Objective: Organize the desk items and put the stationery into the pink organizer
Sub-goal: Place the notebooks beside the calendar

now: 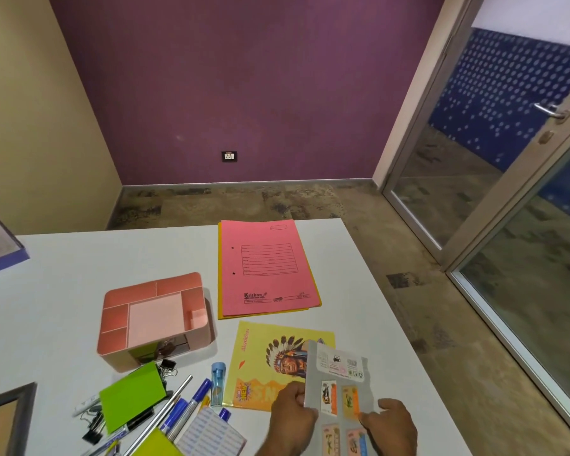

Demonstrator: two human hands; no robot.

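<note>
Head view, lower right of the frame: both hands are on a grey eraser pack point(339, 386), lifted and tilted above the white tabletop point(79, 268). Left hand point(293, 413) has its grip pinching the pack's left edge, fingers curled tight against it; right hand point(390, 422) pinches the lower right side, thumb pressed on the front near the orange erasers. Under the pack, a yellow notebook point(260, 357) with a feathered-headdress picture lies flat. Centre left sits the pink organizer point(155, 315), upright, its compartments open to the top and a pale pad of paper in the big middle one; a small drawer shows at its front. Above and right of it, a pink file folder point(264, 268) rests on a yellow one, near the tabletop's far edge. Bottom left, a jumble of stationery: a green sticky-note pad point(130, 396) lying over black binder clips point(167, 368), blue markers point(191, 403), a silver pen point(168, 406), a sheet of small labels point(211, 432), and a light blue capped tube point(218, 383) just beside the notebook's left edge.
</note>
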